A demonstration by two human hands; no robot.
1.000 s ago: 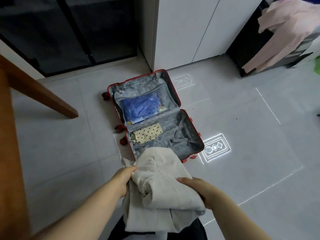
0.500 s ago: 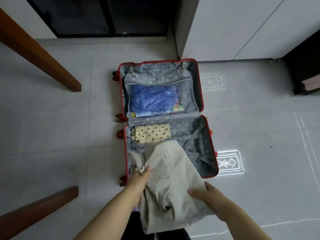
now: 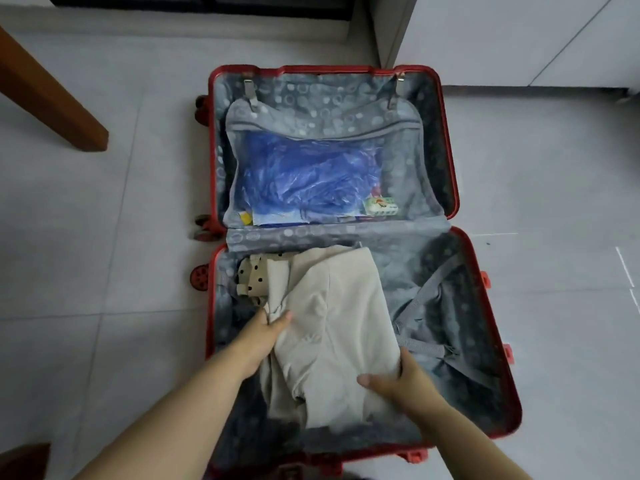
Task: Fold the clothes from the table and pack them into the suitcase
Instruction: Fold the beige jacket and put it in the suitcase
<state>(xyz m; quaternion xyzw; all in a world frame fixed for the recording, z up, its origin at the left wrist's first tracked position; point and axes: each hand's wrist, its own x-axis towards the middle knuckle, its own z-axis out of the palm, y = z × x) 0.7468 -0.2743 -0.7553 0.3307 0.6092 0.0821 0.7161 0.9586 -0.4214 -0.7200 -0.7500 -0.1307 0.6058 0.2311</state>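
Observation:
A red suitcase point(image 3: 498, 341) lies wide open on the floor, lined in grey patterned fabric. In its near half lies a folded beige garment point(image 3: 339, 327). My left hand point(image 3: 263, 337) grips the garment's left edge, thumb on top. My right hand point(image 3: 401, 379) holds its lower right corner, thumb pressed on the cloth. A cream polka-dot garment point(image 3: 252, 275) sits at the half's far left, partly covered by the beige one. The far half has a zipped mesh pocket holding a blue plastic bag point(image 3: 308, 178).
Grey straps point(image 3: 422, 299) lie loose in the right part of the near half. A wooden table leg point(image 3: 52, 98) slants down at the upper left, and another wooden piece point(image 3: 20, 462) shows at the bottom left. White cabinets point(image 3: 519, 36) stand behind the suitcase. Grey floor tiles surround it.
I have come much closer to the suitcase. The beige garment went from held above the near edge down into the near half, now covering most of the polka-dot garment.

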